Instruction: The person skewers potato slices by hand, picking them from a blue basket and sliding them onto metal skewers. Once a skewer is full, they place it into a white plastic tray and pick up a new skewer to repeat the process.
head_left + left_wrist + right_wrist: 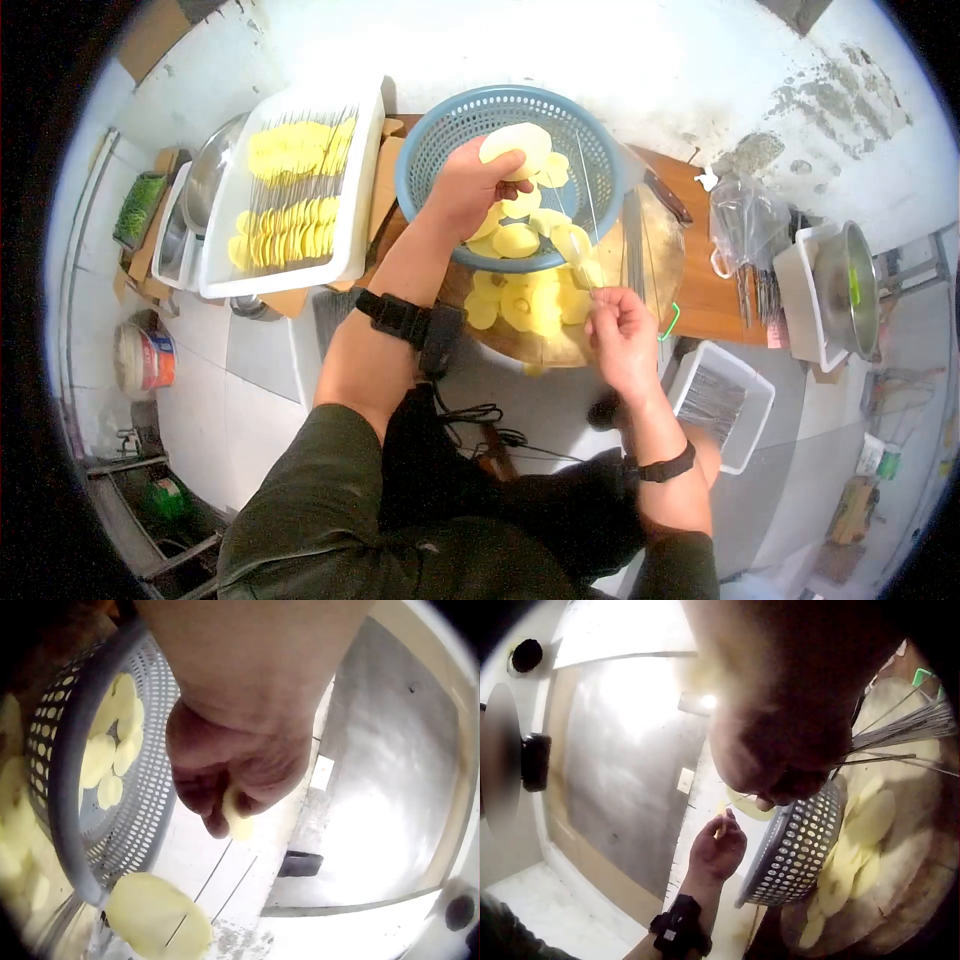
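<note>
My left hand [497, 172] pinches one pale potato slice [516, 147] over a blue perforated basket [430, 150] that holds more slices. In the left wrist view the left hand [229, 806] grips that slice [238, 819] beside the basket [67, 772]. My right hand [603, 297] pinches a thin metal skewer [583, 180] with a few slices [575, 245] threaded on it. The skewer points up across the basket. More slices [520, 300] lie on a round wooden board [660, 260] under the basket. The right wrist view shows the left hand [718, 838] beyond the basket [795, 855].
A white tray [355, 250] of skewered potato slices stands at the left, beside a metal bowl [205, 175]. Loose skewers [635, 250] and a knife [668, 197] lie on the board. To the right are a plastic bag [745, 215], a metal pot [850, 285] and a white bin of skewers [715, 400].
</note>
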Motion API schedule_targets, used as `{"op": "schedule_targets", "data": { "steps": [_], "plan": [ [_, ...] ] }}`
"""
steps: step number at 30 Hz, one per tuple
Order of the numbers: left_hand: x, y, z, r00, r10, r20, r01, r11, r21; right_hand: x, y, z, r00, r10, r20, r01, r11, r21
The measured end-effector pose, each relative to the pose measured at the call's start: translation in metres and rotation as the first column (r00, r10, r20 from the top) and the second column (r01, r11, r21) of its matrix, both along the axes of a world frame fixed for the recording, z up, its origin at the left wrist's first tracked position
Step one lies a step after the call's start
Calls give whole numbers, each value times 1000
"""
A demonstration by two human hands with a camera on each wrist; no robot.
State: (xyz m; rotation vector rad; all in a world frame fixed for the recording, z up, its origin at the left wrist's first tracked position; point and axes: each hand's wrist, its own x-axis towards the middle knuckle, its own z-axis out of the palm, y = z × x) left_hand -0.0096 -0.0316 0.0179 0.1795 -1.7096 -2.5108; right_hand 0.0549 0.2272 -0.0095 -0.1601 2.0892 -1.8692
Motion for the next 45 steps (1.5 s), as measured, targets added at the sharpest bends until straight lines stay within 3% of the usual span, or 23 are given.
{"op": "schedule_targets", "data": {
  "steps": [2,4,10,20,23,33,39,45],
  "plan": [
    [0,-1,0,1000,-8,-4,9,1000,12,1,0,1,1000,10,-28,-9,998,56],
    [1,3,2,1000,9,-1,-9,999,34,3,1,-4,999,28,-22,-30,998,-57],
    [1,5,3,1000,26,-4,-26,997,75,6,-1,-15,998,28,-62,-35,993,-114],
    [2,4,6,1000,16,-17,-16,1000,10,7,0,-14,999,49,-8,-49,994,-95],
    [3,4,8,999,29,-26,-29,1000,6,8,-1,-19,997,44,-64,-52,991,-122],
    [2,8,1,1000,15,19,-16,998,56,9,-5,-17,999,15,-50,-20,994,-105],
    [1,17,-2,1000,13,-10,-14,999,-40,13,-15,-10,999,-32,12,33,990,-138],
    [-1,25,-6,991,115,-73,-114,993,12,15,-16,-18,998,-46,37,51,984,-170]
  ]
}}
